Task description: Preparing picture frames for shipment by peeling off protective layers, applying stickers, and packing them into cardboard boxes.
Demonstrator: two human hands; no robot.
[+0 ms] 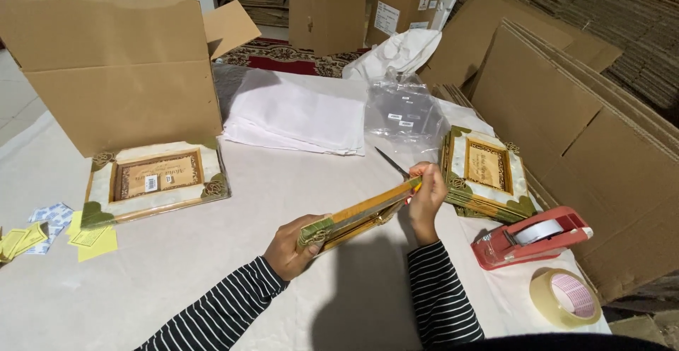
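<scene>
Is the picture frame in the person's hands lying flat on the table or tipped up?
Tipped up. The picture frame is held edge-on off the table, left hand at its lower corner, right hand at the upper end.

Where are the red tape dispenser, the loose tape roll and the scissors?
red tape dispenser (pixel 532 237), head view, on its red body.
loose tape roll (pixel 565 298), head view, on its rim.
scissors (pixel 390 161), head view, on the dark blade.

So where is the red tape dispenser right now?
The red tape dispenser sits on the table's right side, just below the stack of frames and above the roll of clear tape.
</scene>
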